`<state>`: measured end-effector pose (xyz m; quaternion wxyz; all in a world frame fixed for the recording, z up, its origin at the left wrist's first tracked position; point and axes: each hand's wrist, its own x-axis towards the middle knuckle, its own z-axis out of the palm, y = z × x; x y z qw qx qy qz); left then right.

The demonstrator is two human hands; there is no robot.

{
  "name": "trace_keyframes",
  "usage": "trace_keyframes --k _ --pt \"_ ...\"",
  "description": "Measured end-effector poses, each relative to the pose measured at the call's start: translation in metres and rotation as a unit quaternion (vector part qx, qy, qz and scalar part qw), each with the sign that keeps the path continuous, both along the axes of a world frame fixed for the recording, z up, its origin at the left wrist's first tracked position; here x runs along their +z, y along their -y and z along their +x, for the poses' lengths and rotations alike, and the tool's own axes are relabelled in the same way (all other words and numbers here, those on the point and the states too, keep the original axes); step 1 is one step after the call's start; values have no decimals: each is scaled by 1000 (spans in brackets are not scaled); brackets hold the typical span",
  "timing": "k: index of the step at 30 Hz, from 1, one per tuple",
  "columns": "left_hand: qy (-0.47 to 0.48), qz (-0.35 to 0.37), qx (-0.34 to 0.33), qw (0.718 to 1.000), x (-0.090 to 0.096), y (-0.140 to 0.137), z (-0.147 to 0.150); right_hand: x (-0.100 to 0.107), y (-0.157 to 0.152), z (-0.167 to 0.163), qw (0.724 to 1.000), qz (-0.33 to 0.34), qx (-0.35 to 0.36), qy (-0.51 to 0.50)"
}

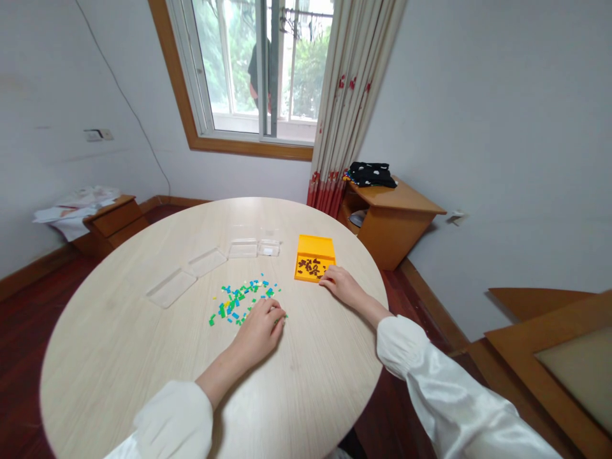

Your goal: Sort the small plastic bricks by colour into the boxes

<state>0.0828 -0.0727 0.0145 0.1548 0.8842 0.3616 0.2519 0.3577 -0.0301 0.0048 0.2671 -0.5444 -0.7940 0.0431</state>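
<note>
Small green, blue and yellow plastic building bricks (238,294) lie scattered over the middle of the round table. My left hand (261,324) rests at the near right side of this pile, palm down with curled fingers. Bits of green show by its fingertips, but what the fingers hold is hidden. To the right stands an open yellow plastic box (315,245), its lid tipped back, with dark brown bricks (310,266) inside. At the box's near right corner is my right hand (340,284), fingers closed together; anything between them is too small to make out.
Clear plastic boxes (172,288) stand in an arc along the far left of the round table (143,370). A wooden cabinet (396,194) carries folded dark cloth (370,174). Papers (79,207) lie on another cabinet. A person (255,70) is partly visible beyond the window.
</note>
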Motion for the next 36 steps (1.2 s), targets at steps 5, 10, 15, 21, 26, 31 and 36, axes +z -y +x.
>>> trace_keyframes --k 5,10,15,21,26,31,36 --pt "15 6 3 1000 -1 0 0 6 -36 4 999 -46 -25 -1" --pt "42 24 43 998 0 -3 -3 6 -63 -2 996 -45 -70 -25" --pt "76 44 112 990 4 -10 -11 3 -69 -4 994 -56 -74 -57" --pt "112 66 186 974 15 -29 -40 4 -59 -16 992 58 -98 -45" --pt "146 83 276 946 17 -51 -78 -5 -38 -61 989 73 -46 -122" --pt "133 -3 318 939 1 -67 -101 -24 -27 -107 990 -38 46 -127" --pt "31 -101 263 959 -18 -69 -95 -24 -37 -135 988 -121 58 -72"
